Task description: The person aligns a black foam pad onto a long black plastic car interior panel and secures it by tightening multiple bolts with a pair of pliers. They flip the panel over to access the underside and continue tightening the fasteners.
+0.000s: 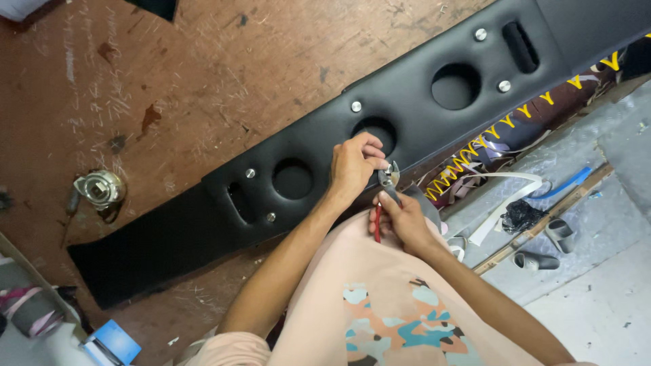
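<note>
The person stands over a worn wooden workbench (169, 81), and a long black upholstered panel (420, 102) lies slantwise across it, running from the lower left up toward the top right. The panel has round and slot-shaped openings pressed into it and a few small silver studs (356, 106) along its face. The left hand (356, 166) rests on the near edge of the panel, just below one of the round holes (377, 130), its fingers curled and pinching the black covering at the rim. The right hand (407, 220) is closed around the red handles of a pair of pliers (386, 186), whose metal head sits right at the panel's edge, touching or nearly touching the left fingertips; whether the pliers' tips actually bite the material I cannot tell. Beyond the panel, on the right, a yellow coiled cord (468, 159) stretches beside it over a heap of scraps, with white strips (505, 186) and a blue strip (569, 183) nearby. Two grey slippers (553, 244) lie on the floor below. On the bench to the left sits a small shiny metal fitting (100, 188), well apart from the hands.
</note>
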